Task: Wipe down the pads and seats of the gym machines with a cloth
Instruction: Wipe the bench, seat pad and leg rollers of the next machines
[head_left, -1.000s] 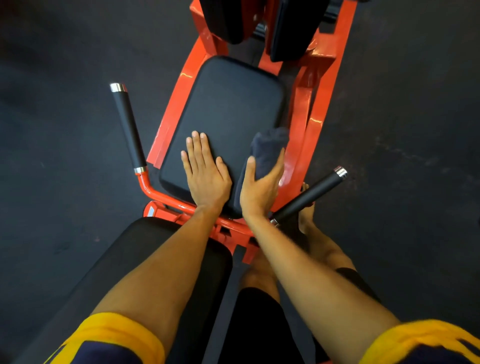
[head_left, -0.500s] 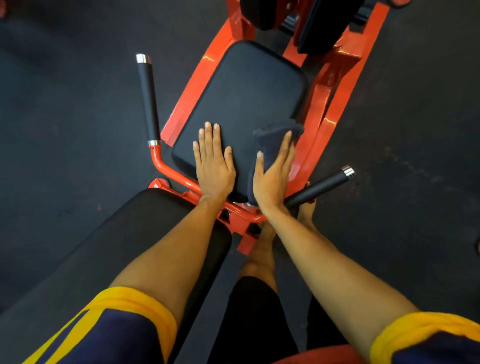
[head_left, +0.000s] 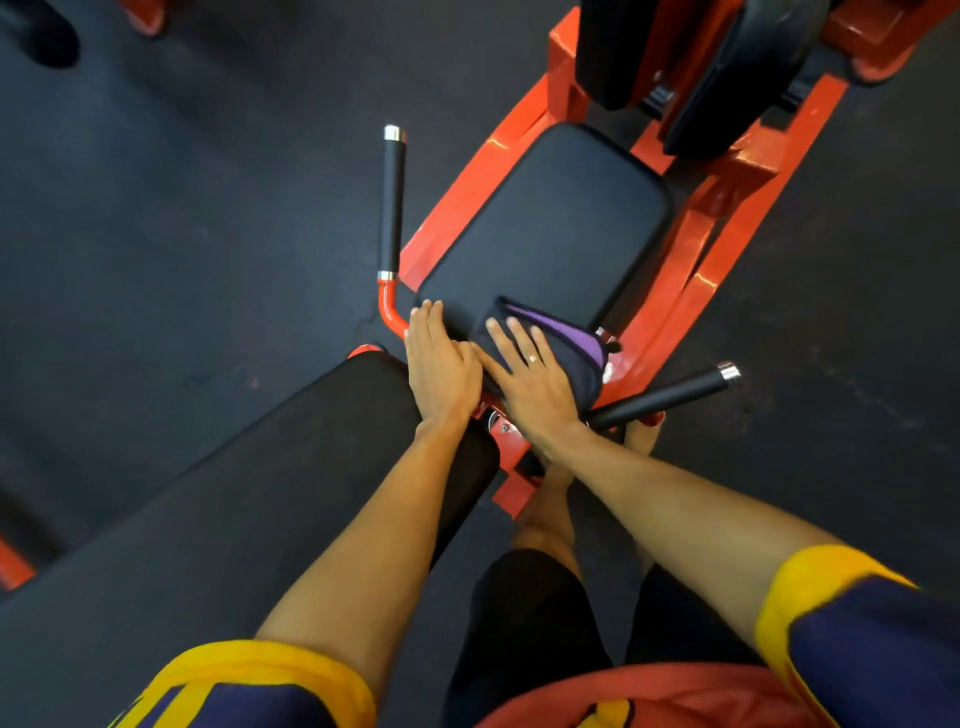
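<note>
A black seat pad (head_left: 550, 228) sits on an orange machine frame (head_left: 685, 270). A dark cloth with a purple fold (head_left: 571, 348) lies on the seat's near edge. My right hand (head_left: 530, 374) lies flat on the cloth with straight, spread fingers, pressing it onto the pad. My left hand (head_left: 439, 364) rests flat beside it on the seat's near left corner, fingers straight and together. A long black back pad (head_left: 223, 519) stretches toward me under my left forearm.
Two black handles stick out from the frame: the left handle (head_left: 392, 202) and the right handle (head_left: 665, 395). Black roller pads (head_left: 691, 67) stand beyond the seat. Dark rubber floor (head_left: 182, 208) surrounds the machine. My bare feet stand just right of the frame.
Both hands slid back toward the seat's near edge. My right hand turned flat on top of the cloth, which now shows a purple fold. The view pulled back and shifted left.
</note>
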